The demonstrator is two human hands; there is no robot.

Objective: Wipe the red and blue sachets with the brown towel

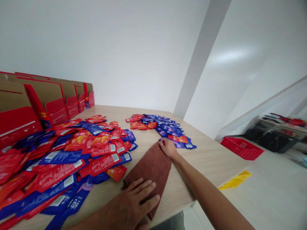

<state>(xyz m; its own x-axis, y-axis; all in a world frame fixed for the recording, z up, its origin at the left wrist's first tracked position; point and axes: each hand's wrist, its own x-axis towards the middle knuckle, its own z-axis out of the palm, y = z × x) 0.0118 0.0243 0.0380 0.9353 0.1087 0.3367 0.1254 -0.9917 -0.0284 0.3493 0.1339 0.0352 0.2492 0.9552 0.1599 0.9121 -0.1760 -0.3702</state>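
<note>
A folded brown cloth (pixel 152 164) lies on the wooden table close to its front edge. My left hand (pixel 130 201) rests on the near end of the cloth with its fingers stretched out and a little apart. At the far right corner, my right hand (pixel 168 148) has its fingers curled in and pinches the cloth's edge. Just beyond that hand is a pile of blue and red sachets (pixel 169 126). To the left of the cloth spreads a larger heap of red and blue sachets (pixel 79 153), some overlapping each other.
Open red cardboard boxes (pixel 56 110) stand in a row at the left against the white wall. On the floor past the table's right edge (pixel 213 163) are a red plastic crate (pixel 242 147) and a yellow floor marking (pixel 236 180). A cluttered, blurred rack (pixel 283 126) stands farther right.
</note>
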